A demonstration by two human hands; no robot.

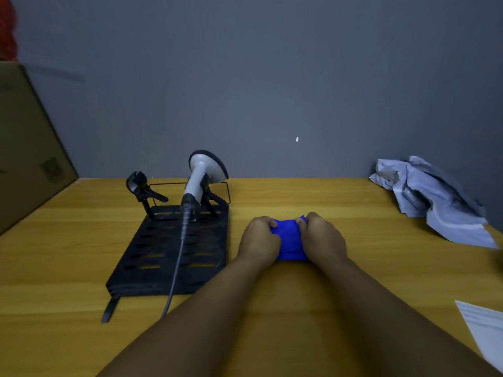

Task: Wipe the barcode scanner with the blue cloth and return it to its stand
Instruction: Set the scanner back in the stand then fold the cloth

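A grey-white barcode scanner [200,175] stands head-up in a clip at the back of its black slotted stand [160,257], and its grey cable [177,265] trails toward me over the stand. To the right of the stand a small blue cloth [290,239] lies on the wooden table. My left hand [260,240] grips the cloth's left edge and my right hand [322,238] grips its right edge, so the cloth is stretched between them. Both hands are well clear of the scanner.
A cardboard box [30,148] leans at the left against the grey wall. A crumpled pale cloth [435,197] lies at the back right. A white sheet of paper [487,327] rests at the right front edge. A second black clip [141,189] stands on the stand's left.
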